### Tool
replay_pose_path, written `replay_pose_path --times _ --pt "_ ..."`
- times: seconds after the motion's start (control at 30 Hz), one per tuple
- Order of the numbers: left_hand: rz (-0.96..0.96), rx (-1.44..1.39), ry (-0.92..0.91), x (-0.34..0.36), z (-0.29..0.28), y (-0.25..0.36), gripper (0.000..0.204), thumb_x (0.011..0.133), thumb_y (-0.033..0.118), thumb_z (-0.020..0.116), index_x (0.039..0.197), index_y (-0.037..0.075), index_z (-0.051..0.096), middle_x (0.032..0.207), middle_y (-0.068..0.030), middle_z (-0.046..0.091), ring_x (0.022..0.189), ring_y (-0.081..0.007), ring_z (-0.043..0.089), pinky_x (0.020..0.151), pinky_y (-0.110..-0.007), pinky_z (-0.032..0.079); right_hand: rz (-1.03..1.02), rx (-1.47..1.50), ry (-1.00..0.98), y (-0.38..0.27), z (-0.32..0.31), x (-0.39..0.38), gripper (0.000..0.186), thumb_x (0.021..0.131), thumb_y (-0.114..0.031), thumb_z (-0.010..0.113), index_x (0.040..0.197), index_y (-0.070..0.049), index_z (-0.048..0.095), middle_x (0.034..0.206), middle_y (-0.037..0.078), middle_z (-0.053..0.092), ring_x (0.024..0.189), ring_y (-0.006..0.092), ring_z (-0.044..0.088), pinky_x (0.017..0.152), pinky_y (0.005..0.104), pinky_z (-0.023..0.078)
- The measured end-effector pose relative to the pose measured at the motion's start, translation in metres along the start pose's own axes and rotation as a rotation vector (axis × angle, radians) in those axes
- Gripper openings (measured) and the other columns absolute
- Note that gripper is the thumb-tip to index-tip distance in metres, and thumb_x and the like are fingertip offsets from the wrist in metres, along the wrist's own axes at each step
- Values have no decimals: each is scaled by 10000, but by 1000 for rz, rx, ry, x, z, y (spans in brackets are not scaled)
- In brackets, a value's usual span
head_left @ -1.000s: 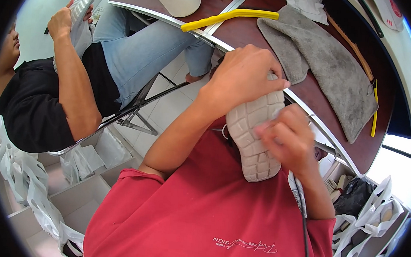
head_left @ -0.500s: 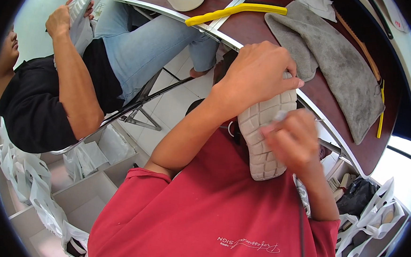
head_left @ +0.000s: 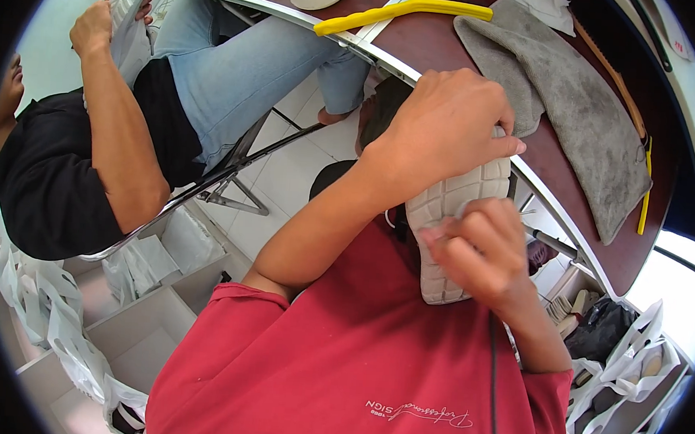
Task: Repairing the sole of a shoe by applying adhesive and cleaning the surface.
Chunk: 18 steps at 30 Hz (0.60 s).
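Observation:
A shoe [head_left: 437,280] is held sole up over my lap, its off-white sole cut into block-like tread. My left hand [head_left: 453,120] wraps over the far end of the shoe, fingers curled round its edge and thumb along the side. Against the middle of the sole, my right hand [head_left: 481,245] is closed in a pinch. A small whitish bit shows at its fingers, but motion blur and the fingers keep me from naming it. The upper of the shoe is mostly hidden beneath the sole.
Ahead, a dark red table [head_left: 422,42] carries a yellow curved strip [head_left: 403,15] and a grey cloth [head_left: 585,112]. At left, a seated person [head_left: 72,168] holds another shoe [head_left: 130,5]. Compartments [head_left: 137,331] with white bags stand low left; brushes [head_left: 568,310] and bags lie low right.
My right hand has slid across the sole toward the left and slightly nearer me, still closed. My left hand keeps its hold on the shoe, shifted only slightly in view.

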<state>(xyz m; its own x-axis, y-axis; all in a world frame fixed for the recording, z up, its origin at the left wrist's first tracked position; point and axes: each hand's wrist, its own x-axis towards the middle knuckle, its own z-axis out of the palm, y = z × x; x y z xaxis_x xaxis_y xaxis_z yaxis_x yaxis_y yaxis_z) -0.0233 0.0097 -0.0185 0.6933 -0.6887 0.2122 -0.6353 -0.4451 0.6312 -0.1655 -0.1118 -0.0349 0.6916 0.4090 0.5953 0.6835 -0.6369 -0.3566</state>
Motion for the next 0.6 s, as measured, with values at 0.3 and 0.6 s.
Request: replay_pose_path --times 0.3,0.6 --pt "-9 2 -8 0 -2 -4 309 852 371 793 849 63 821 876 -127 762 795 -355 710 713 -445 557 87 38 83 5 5 -3 319 692 -72 847 703 -82 529 774 39 509 742 239 539 617 367 392" --pt "37 -184 5 -8 -11 -18 306 839 330 838 841 26 802 840 -111 752 770 -294 702 683 -385 543 272 -360 6 44 -50 -28 231 716 12 827 765 -44 609 793 52 585 766 252 574 642 372 424"
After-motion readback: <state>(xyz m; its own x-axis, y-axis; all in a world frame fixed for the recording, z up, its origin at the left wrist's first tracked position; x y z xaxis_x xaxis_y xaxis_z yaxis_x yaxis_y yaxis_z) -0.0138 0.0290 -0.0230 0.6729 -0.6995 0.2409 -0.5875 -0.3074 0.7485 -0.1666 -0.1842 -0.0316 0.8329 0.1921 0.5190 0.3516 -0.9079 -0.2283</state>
